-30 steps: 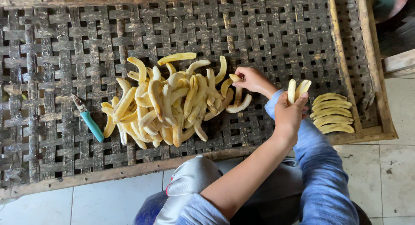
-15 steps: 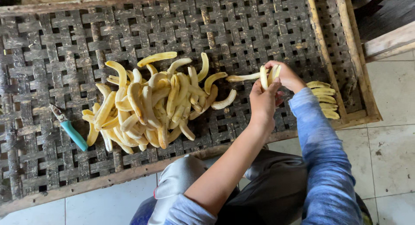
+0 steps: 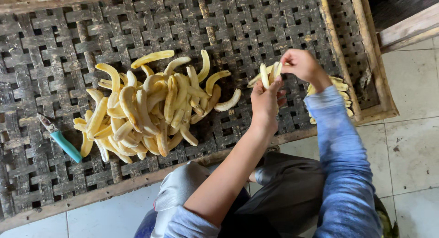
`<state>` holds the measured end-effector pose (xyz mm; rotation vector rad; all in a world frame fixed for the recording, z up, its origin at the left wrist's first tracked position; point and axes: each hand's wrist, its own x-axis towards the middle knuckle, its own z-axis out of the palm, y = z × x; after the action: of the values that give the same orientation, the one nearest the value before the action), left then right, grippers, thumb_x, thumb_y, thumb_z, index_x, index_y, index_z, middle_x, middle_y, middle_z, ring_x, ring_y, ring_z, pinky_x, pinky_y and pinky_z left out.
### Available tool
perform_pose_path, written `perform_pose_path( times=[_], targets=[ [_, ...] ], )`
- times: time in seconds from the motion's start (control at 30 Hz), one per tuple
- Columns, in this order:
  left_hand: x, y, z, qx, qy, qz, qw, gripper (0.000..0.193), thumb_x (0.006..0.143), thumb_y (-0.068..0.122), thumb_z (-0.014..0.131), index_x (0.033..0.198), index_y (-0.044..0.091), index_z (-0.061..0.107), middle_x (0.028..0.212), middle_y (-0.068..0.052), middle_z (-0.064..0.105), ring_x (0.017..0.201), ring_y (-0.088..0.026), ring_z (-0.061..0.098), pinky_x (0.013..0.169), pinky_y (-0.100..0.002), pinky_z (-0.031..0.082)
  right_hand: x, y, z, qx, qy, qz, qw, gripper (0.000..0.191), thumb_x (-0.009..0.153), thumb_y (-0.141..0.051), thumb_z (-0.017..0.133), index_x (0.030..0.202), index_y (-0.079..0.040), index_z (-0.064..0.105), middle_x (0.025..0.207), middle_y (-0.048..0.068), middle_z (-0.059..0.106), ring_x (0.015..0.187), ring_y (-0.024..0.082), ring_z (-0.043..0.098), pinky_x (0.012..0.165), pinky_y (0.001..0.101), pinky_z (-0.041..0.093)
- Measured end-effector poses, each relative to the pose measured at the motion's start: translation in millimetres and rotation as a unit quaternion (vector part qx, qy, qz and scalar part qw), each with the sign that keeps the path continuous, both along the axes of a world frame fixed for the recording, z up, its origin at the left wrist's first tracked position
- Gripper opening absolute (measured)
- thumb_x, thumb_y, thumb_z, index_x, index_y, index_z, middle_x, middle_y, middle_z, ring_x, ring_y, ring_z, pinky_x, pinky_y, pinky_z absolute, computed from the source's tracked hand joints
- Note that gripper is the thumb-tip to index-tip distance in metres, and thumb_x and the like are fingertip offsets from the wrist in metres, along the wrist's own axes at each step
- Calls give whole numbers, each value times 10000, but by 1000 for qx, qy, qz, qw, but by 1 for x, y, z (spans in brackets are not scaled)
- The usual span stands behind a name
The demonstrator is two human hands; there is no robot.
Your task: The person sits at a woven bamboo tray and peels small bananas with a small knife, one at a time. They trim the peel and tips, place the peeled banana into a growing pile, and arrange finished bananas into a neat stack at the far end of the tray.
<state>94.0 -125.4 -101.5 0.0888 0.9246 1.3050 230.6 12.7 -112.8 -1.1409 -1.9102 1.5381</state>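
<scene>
Teal-handled peeler (image 3: 61,141) lies at far left on the woven rack (image 3: 41,59), apart from the rest. Next, a loose pile (image 3: 151,107) of peeled bananas, pale yellow, heaped and overlapping. Right of it, my left hand (image 3: 265,101) is closed around a few banana strips (image 3: 265,75), which stand upright above the rack. My right hand (image 3: 302,64) pinches their upper ends, fingers curled. Beyond my right sleeve (image 3: 340,165), a neat stack (image 3: 340,87) of slices lies near the rack's edge. Strips look soft, light and slippery, likely to snap; best held mid-length, gently.
</scene>
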Motion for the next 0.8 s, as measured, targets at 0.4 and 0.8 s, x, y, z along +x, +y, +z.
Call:
perform_pose_path(
  times=[0.4, 0.8],
  targets=[
    [-4, -5, 5, -18, 0, -20, 1000, 203, 989, 257, 670, 1106, 115, 586, 939, 13, 638, 744, -79, 561, 652, -288, 518, 165, -6, -24, 71, -134, -212, 965, 222, 1044, 1, 625, 1253, 38, 691, 1160, 75, 734, 954, 105, 665, 836, 246, 542],
    [-4, -8, 4, -34, 26, -39, 998, 194, 981, 261, 680, 1079, 124, 584, 940, 23, 655, 760, -76, 593, 686, -285, 535, 183, -5, -45, 239, -202, -264, 912, 226, 862, 88, 722, 1082, 40, 743, 1046, 120, 764, 939, 142, 729, 856, 267, 578]
  ],
)
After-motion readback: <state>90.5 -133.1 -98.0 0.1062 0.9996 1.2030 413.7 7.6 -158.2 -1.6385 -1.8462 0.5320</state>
